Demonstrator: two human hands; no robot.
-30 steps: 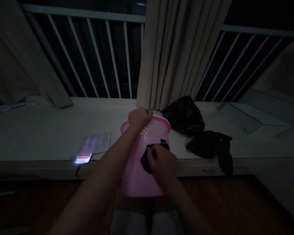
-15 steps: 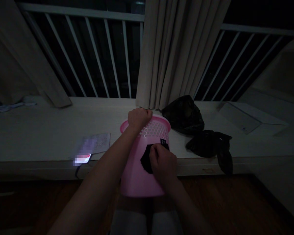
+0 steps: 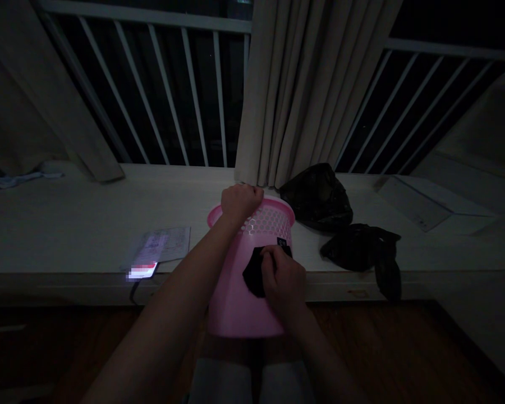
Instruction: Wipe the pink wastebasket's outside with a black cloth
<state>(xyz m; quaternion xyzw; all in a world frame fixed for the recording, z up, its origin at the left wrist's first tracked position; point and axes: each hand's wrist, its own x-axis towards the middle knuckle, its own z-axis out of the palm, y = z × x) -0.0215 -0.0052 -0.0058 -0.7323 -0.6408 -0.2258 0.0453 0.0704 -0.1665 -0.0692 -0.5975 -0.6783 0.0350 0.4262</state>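
A pink plastic wastebasket with a honeycomb-patterned band under its rim is in front of me, over my legs at the edge of the white ledge. My left hand is closed over its far rim, with the fingertips hidden. Pressed to the basket's near side is a black cloth with a small label at its upper edge. My right hand is closed on that cloth, fingers curled.
Two black plastic bags, one larger and one smaller, lie right of the basket on the ledge. Left are papers and a lit phone with a cable. A white box stands far right. Curtains and railings rise behind.
The view has shifted very slightly. My right hand and the black cloth have moved only a touch on the basket's side; my left hand keeps its hold on the rim.
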